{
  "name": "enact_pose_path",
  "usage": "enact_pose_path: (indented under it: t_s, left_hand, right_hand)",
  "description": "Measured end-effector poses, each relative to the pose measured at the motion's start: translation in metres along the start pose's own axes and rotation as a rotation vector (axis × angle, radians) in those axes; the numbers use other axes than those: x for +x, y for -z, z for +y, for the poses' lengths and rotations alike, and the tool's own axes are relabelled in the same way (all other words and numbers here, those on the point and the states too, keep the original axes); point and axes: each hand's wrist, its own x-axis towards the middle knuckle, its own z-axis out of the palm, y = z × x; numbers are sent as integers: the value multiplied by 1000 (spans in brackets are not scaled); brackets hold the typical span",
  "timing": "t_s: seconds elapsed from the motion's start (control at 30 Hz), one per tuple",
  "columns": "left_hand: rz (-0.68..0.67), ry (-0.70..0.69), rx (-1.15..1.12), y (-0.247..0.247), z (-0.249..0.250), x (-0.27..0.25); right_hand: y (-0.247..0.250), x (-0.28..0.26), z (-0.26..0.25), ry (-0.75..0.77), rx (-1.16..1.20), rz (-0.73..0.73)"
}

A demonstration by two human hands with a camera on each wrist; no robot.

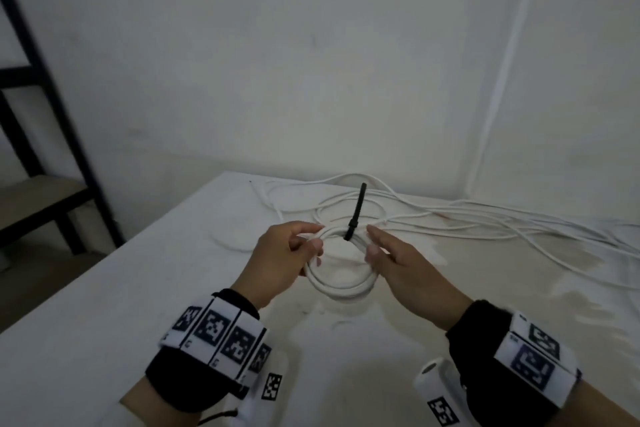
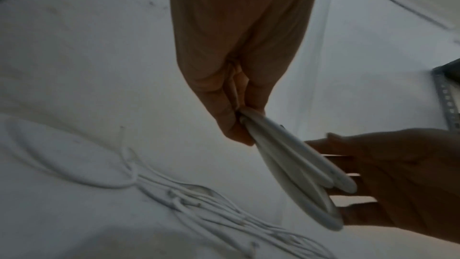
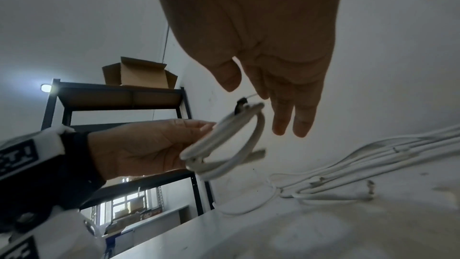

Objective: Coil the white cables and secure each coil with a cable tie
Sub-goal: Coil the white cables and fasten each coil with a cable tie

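1. The white cable coil (image 1: 337, 263) is hanging above the table (image 1: 138, 288), wound in several rounds, with a black cable tie (image 1: 355, 215) wrapping its far side, tail sticking up.
2. A cardboard box (image 3: 139, 73) is sitting open on the shelf (image 3: 119, 94); I cannot see inside.
3. My left hand (image 1: 280, 260) is pinching the coil's left side; my right hand (image 1: 408, 263) is hovering beside it, fingers straight, gripping nothing.
4. Loose white cables (image 1: 467, 218) are lying behind on the table.
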Motion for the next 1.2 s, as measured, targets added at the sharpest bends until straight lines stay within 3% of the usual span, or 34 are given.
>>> enact_pose_path:
  t_s: [0.37, 0.6, 0.8, 0.97, 1.2]
  left_hand:
    - [91, 319, 164, 140, -68, 14]
    - [119, 475, 232, 184, -97, 34]
    - [203, 534, 370, 211, -115, 49]
    - [104, 515, 753, 215, -116, 56]
    - [75, 483, 994, 204, -109, 59]
  right_hand:
    - [-58, 45, -9, -154, -231, -265]
    - [-62, 74, -1, -228, -339, -213]
    - [-50, 85, 8, -288, -369, -173]
    - [-49, 89, 12, -304, -384, -162]
    - [-37, 87, 18, -306, -379, -143]
